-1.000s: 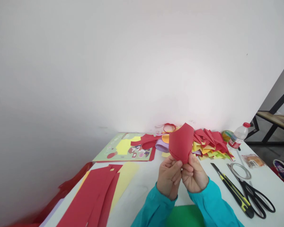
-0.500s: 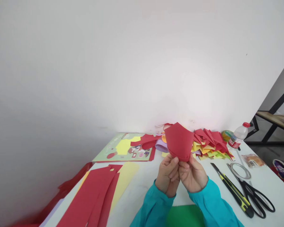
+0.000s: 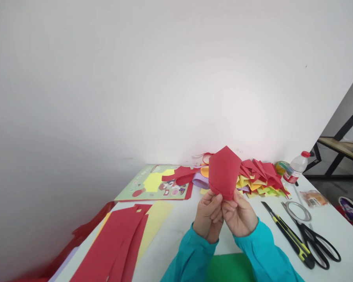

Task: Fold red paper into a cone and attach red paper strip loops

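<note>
Both my hands are raised above the white table (image 3: 176, 231) and pinch the bottom fold of a piece of red paper (image 3: 223, 172). My left hand (image 3: 207, 217) grips its lower left corner with thumb and fingers closed. My right hand (image 3: 241, 217) grips the lower right part the same way. The red paper stands upright and comes to a point at the top. Teal sleeves cover both forearms.
Red and yellow paper strips (image 3: 120, 239) lie at the left. A green craft booklet (image 3: 155, 184) and a pile of folded red and yellow papers (image 3: 259, 178) sit at the back. A utility knife (image 3: 288, 235), scissors (image 3: 317, 243), a tape ring (image 3: 297, 211) and a water bottle (image 3: 294, 168) lie right. Green paper (image 3: 229, 268) lies near me.
The red paper has flattened from a curved, open shape into a pointed form and risen slightly. Both hands kept their grip at its bottom edge.
</note>
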`<state>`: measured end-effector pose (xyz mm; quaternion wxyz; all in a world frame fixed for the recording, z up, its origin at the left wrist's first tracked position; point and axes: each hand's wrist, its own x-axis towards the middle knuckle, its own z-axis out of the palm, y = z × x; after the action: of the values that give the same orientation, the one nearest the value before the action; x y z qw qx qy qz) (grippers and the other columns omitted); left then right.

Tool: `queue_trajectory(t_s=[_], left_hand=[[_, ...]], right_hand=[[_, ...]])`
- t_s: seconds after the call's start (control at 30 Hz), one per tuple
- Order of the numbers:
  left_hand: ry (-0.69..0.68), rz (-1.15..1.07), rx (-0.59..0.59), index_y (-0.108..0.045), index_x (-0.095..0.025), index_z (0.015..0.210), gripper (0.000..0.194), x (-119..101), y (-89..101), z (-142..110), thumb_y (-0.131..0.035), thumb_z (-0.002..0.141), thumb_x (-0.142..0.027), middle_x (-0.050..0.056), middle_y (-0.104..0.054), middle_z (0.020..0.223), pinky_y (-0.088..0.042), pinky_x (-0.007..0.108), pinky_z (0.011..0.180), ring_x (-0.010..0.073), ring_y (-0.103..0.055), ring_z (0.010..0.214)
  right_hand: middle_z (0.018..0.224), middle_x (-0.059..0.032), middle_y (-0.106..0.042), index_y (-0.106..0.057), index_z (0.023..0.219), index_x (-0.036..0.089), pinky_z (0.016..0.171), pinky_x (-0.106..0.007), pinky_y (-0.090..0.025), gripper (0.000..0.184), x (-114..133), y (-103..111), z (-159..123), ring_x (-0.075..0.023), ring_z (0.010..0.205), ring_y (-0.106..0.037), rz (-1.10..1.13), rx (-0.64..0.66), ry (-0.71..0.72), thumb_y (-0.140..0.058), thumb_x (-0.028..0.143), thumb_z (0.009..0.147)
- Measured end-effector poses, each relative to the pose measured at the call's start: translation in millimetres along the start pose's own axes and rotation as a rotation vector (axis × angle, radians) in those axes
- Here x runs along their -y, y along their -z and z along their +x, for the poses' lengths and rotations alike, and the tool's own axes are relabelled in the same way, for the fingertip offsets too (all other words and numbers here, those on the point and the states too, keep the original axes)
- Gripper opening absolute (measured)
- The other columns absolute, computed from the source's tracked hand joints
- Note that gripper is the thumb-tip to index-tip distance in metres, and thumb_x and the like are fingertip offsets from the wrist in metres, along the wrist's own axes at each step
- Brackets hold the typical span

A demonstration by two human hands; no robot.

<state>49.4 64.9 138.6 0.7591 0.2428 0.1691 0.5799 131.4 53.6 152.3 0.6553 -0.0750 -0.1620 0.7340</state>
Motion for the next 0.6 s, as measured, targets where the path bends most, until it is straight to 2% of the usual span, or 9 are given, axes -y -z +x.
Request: queue_trajectory(t_s=[0.23,0.4,0.5,0.6], left_hand=[[-0.028,0.000,-0.028,-0.054,-0.015,0.079,0.030,-2.6,-5.0,-3.5,-0.076,0.061,-0.027,-0.012,-0.033,0.038,-0.021,0.008,0.030,-0.0011,-0.020,0.032],[-0.097,0.146,-0.049,-0.057,-0.014,0.080,0.028,-0.5,-9.7,-7.9,-0.074,0.061,-0.027,-0.011,-0.037,0.036,-0.021,0.010,0.029,-0.0006,-0.024,0.029],[-0.119,0.157,-0.062,-0.057,-0.015,0.078,0.027,-2.3,-9.7,-7.9,-0.073,0.062,-0.029,-0.010,-0.041,0.037,-0.019,0.010,0.028,-0.0012,-0.022,0.028],[-0.110,0.145,-0.055,-0.057,-0.017,0.087,0.031,-6.0,-8.8,-6.6,-0.071,0.064,-0.031,-0.010,-0.041,0.036,-0.018,0.009,0.027,-0.0008,-0.019,0.028]], right_hand=[[0.063,0.0037,-0.060,-0.061,0.080,0.014,0.042,-0.011,-0.041,0.029,4.4,-1.1,2.1,-0.0021,0.048,-0.048,-0.017,-0.173,-0.006,-0.078,0.025,0.060],[0.051,0.0057,-0.051,-0.060,0.067,0.012,0.034,-0.006,-0.032,0.022,2.5,0.6,1.2,0.0005,0.041,-0.039,-0.096,-0.129,-0.031,-0.078,0.023,0.061],[0.056,0.0050,-0.052,-0.060,0.069,0.012,0.034,-0.005,-0.032,0.023,-0.8,0.9,0.4,0.0003,0.045,-0.042,-0.080,-0.147,-0.061,-0.078,0.020,0.060],[0.057,0.0050,-0.052,-0.059,0.071,0.012,0.035,-0.004,-0.034,0.023,-2.4,2.4,0.7,-0.0003,0.048,-0.044,-0.065,-0.165,-0.095,-0.078,0.018,0.060]])
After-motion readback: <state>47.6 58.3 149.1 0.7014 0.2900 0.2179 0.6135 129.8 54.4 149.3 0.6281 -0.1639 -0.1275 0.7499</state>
